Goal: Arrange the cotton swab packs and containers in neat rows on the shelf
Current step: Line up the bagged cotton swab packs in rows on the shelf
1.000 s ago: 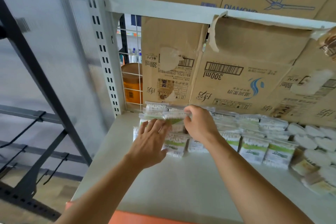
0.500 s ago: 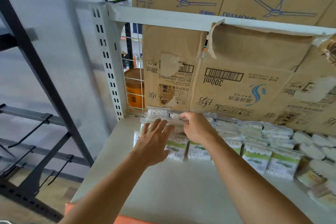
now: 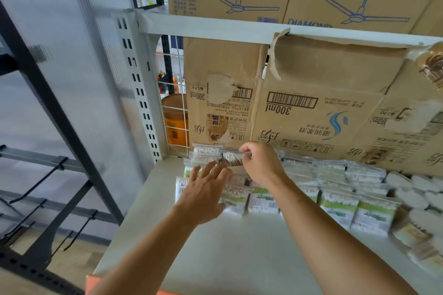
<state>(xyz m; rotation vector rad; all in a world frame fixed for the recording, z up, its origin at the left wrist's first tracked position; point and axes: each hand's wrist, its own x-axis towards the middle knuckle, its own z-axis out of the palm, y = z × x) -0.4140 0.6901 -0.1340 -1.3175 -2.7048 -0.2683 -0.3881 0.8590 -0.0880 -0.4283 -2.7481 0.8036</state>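
Observation:
Clear cotton swab packs with green labels (image 3: 335,206) stand in rows along the back of the grey shelf (image 3: 239,254). My right hand (image 3: 261,163) pinches the top edge of one clear swab pack (image 3: 231,158) at the back left, beside another upright pack (image 3: 206,151) in the corner. My left hand (image 3: 203,191) hovers over the front left packs with fingers spread and straight, fingertips near the held pack. Round cotton swab containers (image 3: 412,199) with white lids crowd the right end of the shelf.
Upside-down cardboard boxes (image 3: 311,103) form the wall behind the packs. A shelf beam (image 3: 215,29) with fan boxes on it runs overhead. A slotted upright (image 3: 141,93) and wire grid (image 3: 173,115) bound the left corner. An orange edge (image 3: 93,280) shows below the shelf front.
My right hand has lifted the pinched pack slightly toward the back row. My left hand has shifted forward with its fingers spreading. The camera has tilted down a little.

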